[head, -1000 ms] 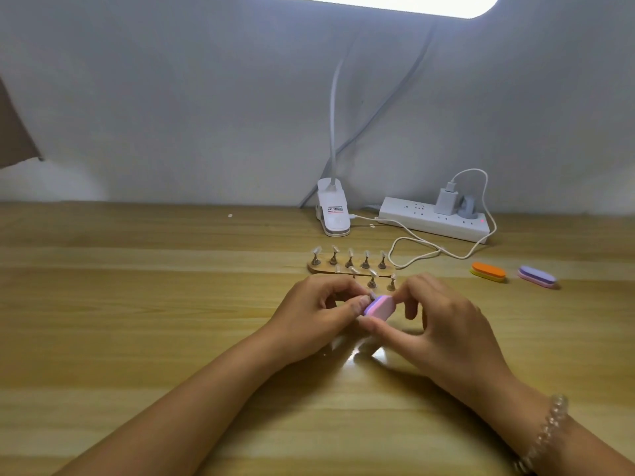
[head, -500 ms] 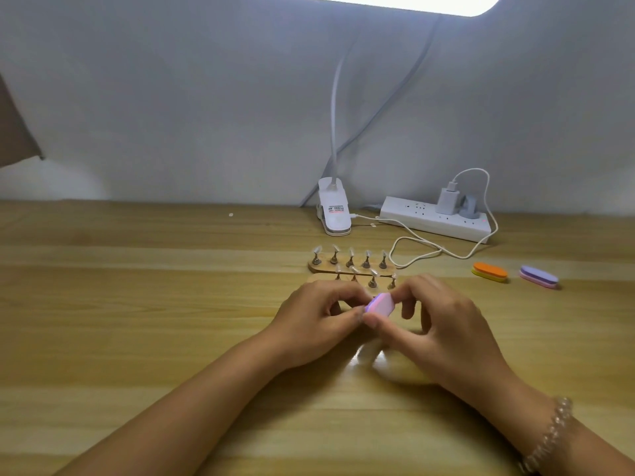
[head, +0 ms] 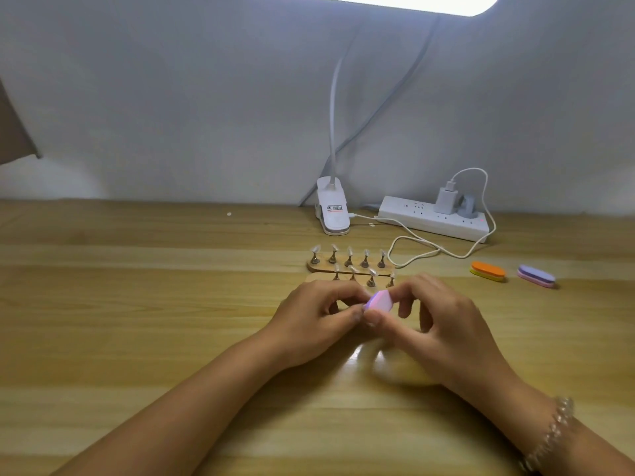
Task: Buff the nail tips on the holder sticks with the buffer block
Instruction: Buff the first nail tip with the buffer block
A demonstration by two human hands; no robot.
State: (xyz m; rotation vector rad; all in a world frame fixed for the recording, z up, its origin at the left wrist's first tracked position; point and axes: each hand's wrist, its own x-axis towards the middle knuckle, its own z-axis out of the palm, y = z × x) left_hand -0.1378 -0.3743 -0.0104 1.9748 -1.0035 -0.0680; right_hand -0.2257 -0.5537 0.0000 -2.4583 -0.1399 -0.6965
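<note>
- Lamp panel point(head: 402, 1) at 12 o'clock is blazing, washing out white.
- Glare is pooling on the table point(head: 357, 360) toward 6 o'clock.
- Right hand point(head: 443, 324) is blurring; edges are bowing.

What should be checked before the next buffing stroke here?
1. Right hand grip on the buffer block: ok, pinched between thumb and fingers.
2. Left hand pinching something at the block's edge: cannot tell what, fingers hide it.
3. Nail tip touching the block: cannot tell.
4. Remaining holder sticks upright on the wooden base: ok.
5. Orange buffer and purple buffer lying apart from the hands, to the right: ok.
</note>
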